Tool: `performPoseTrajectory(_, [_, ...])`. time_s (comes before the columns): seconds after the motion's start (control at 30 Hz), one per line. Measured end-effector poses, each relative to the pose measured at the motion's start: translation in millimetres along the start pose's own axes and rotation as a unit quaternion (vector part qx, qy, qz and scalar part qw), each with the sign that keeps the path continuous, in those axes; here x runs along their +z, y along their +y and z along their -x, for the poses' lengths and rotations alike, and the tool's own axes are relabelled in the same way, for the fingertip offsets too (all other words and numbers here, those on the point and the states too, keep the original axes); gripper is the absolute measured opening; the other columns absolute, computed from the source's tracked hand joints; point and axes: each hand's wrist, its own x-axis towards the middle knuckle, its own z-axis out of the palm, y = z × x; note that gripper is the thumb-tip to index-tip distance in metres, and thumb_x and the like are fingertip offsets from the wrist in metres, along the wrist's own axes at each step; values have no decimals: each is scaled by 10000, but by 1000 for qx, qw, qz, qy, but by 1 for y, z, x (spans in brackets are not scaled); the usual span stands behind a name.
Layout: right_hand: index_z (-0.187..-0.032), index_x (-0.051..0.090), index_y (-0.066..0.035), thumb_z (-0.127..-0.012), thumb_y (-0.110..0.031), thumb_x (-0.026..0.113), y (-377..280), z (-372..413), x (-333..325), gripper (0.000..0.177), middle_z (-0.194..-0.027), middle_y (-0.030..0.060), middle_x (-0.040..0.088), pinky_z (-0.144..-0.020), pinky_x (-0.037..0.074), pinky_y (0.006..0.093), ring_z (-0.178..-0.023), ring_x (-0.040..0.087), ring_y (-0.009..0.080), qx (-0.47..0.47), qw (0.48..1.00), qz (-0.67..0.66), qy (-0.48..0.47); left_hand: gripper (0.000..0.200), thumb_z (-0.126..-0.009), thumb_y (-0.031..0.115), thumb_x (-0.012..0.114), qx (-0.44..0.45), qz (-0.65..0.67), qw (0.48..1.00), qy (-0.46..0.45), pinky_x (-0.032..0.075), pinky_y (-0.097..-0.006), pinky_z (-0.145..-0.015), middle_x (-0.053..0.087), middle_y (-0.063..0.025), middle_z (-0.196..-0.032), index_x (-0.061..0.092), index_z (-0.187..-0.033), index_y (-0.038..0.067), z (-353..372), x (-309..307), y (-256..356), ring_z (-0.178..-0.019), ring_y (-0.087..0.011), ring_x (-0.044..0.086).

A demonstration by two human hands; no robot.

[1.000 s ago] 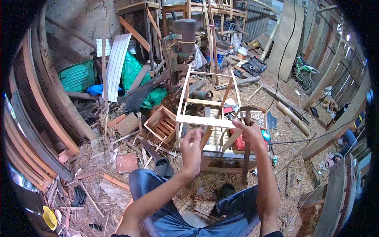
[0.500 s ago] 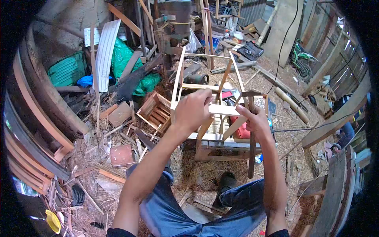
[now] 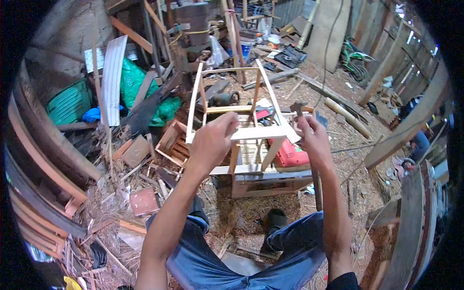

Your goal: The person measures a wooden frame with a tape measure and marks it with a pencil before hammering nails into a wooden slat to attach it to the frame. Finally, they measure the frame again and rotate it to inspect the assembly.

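A light wooden frame (image 3: pixel 263 133) of thin slats stands tilted in front of me on a low wooden stand (image 3: pixel 270 186). My left hand (image 3: pixel 215 137) is closed at the left part of its near rail, fingers curled over the wood. Just past the rail's right end, my right hand (image 3: pixel 313 137) grips a hammer (image 3: pixel 317 186); the head sticks up above the fist and the handle hangs down along the forearm. A red power tool (image 3: pixel 292 156) lies on the stand behind the rail, partly hidden by the frame.
Left of the stand lies a wooden crate (image 3: pixel 170 145). A reddish square block (image 3: pixel 144 201) and wood scraps litter the straw-covered floor. Curved timbers (image 3: pixel 53 140) lean at far left. A person in blue trousers (image 3: pixel 419 146) is at far right, beyond a slanted post (image 3: pixel 411 128).
My right hand, with the hammer, has come off the rail's right end and sits beside it. My left hand stays on the rail. The view has shifted, so the scene appears farther left.
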Motion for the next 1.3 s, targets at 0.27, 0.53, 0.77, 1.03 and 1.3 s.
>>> performPoseTrajectory(0.27, [-1046, 584, 8, -807, -89, 534, 119, -29, 11, 262, -857, 244, 632, -696, 478, 434, -812, 623, 387, -118, 962, 247, -3, 104, -884, 211, 551, 55, -25, 998, 17, 464, -468, -577, 634, -139, -817, 543, -917, 113, 3, 5, 8, -697, -366, 614])
performPoseTrajectory(0.53, [-953, 621, 1, -800, -104, 541, 186, -42, 29, 202, -865, 235, 639, -658, 506, 487, -778, 637, 392, -170, 898, 406, -22, 141, -850, 226, 581, 18, 0, 1000, -21, 469, -461, -616, 626, -119, -845, 544, -910, 104, 3, 1, 14, -772, -357, 612])
performPoseTrajectory(0.77, [-1145, 604, -24, -912, -262, 559, 25, 71, 36, 336, -983, 105, 675, -752, 502, 334, -823, 631, 179, 9, 851, 139, -506, 153, -864, 249, 583, -17, 17, 999, -38, 470, -461, -628, 648, -125, -869, 569, -935, 115, 1, -3, 0, -795, -356, 624])
performPoseTrajectory(1.03, [-1314, 363, 7, -778, -21, 618, 91, 86, 159, 594, -1230, 245, 501, -987, 405, 412, -1154, 481, 404, -162, 974, 14, -158, 143, -878, 203, 585, 21, 54, 998, 14, 457, -418, -606, 640, -148, -795, 583, -899, 62, 1, 7, 7, -762, -360, 622])
performPoseTrajectory(1.3, [-1095, 516, -18, -763, 30, 631, 90, 76, 160, 355, -945, 190, 622, -767, 481, 420, -915, 603, 360, -132, 952, -87, -261, 149, -874, 206, 604, -16, -3, 1000, -11, 492, -386, -645, 675, -126, -884, 585, -921, 66, 1, 6, 9, -810, -320, 652])
